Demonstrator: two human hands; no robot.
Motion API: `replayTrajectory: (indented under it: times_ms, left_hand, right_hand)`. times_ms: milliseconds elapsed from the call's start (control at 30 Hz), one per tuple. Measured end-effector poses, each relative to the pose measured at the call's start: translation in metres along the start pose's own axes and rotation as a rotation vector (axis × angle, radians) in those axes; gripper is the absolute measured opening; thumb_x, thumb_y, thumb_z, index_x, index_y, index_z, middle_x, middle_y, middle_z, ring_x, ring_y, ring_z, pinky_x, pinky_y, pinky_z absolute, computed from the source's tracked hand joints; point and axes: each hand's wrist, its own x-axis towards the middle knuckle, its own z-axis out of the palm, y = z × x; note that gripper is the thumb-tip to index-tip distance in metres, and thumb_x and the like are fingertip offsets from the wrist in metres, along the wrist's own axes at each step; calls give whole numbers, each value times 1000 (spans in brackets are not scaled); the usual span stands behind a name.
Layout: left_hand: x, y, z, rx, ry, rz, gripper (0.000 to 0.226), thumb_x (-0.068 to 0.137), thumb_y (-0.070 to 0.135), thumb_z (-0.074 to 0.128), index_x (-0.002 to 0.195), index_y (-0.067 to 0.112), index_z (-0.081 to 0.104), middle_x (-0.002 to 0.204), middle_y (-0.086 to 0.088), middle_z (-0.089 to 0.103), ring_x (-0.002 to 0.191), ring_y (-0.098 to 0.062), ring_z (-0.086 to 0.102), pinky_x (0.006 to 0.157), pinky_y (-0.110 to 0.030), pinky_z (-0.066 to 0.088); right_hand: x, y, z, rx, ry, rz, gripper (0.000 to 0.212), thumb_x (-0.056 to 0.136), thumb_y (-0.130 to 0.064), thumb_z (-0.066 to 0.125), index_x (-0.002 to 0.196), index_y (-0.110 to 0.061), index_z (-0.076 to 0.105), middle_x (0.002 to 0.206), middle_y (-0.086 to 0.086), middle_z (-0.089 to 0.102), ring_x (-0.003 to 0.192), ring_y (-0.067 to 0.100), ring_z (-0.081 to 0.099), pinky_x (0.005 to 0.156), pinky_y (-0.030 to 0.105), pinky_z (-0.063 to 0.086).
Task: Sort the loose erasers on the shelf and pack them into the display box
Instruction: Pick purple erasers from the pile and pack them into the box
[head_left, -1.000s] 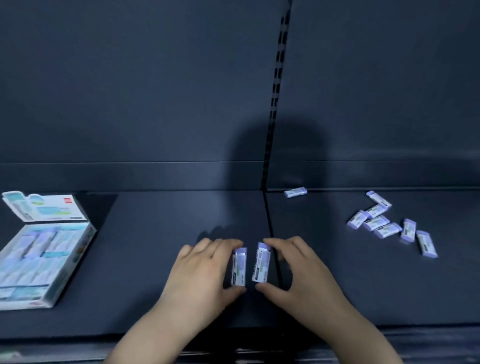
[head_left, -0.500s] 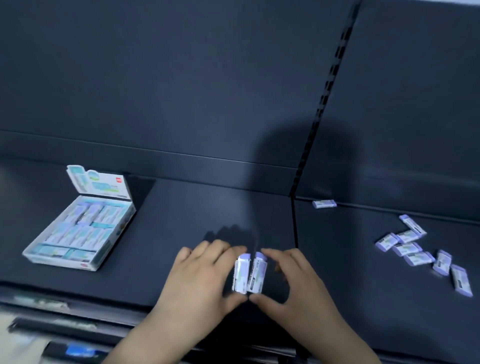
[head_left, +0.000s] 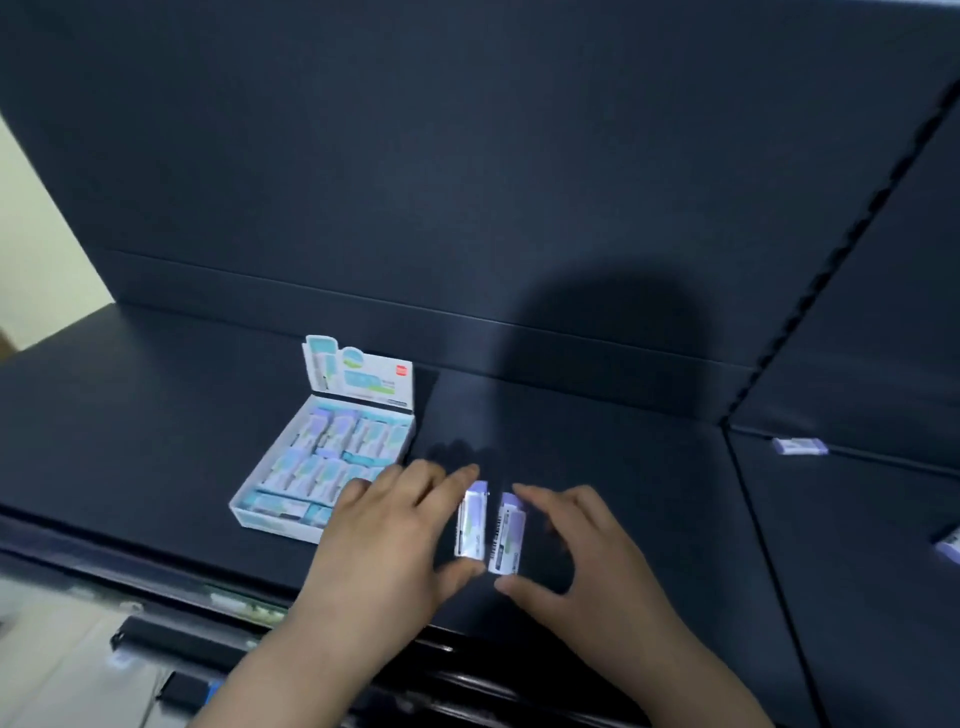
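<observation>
Two white-and-purple erasers stand side by side on the dark shelf (head_left: 156, 415). My left hand (head_left: 384, 545) pinches the left eraser (head_left: 471, 525) between forefinger and thumb. My right hand (head_left: 592, 582) pinches the right eraser (head_left: 506, 535) the same way. A narrow gap separates the two. The open display box (head_left: 270, 522) lies just left of my left hand, holding rows of erasers, its printed lid flap (head_left: 358, 374) standing up at the back.
One loose eraser (head_left: 799, 446) lies on the neighbouring shelf section at the right, against the back panel. Another eraser (head_left: 948, 545) shows partly at the right edge. A perforated upright (head_left: 831, 270) divides the two sections. The shelf's front edge runs below my wrists.
Both hands have slid left along the shelf with their erasers, and now sit beside the display box. The erasers, pressed together half a second ago, stand slightly apart. The loose pile has left the view.
</observation>
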Motion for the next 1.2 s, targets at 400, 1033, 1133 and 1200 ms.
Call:
replayTrajectory:
  times_ms: [400,1033,1133,1200]
  left_hand:
    - [20,-186,-4,13,-188,0,81,34,63,82,104,25,69,87,8,59,73,-17,62,56,-30,42]
    - [69,-182,0,-139,-212,116,92,73,75,49,146,42,6,132,18,33,124,-7,35,96,-28,28]
    - [68,-178,-4,-128,-182,115,89,73,73,51,146,41,14,133,16,36,124,-8,37,97,-29,29]
    - [67,-168,-5,-144,-172,109,86,74,73,51,146,40,16,132,16,37,124,-8,38,97,-29,29]
  right_hand:
    - [105,-98,101,-87,17,73,71,75,-54,67,137,-45,34,107,-23,34,104,-2,43,92,15,37]
    - [122,-86,81,-218,144,338,82,73,-57,68,141,-49,23,107,-20,36,112,6,45,97,21,38]
    - [113,-74,76,-187,199,356,76,74,-54,68,139,-46,30,107,-20,37,112,6,46,97,23,40]
    - [106,-67,71,-180,206,348,73,76,-52,68,139,-45,32,106,-20,37,110,6,46,96,23,41]
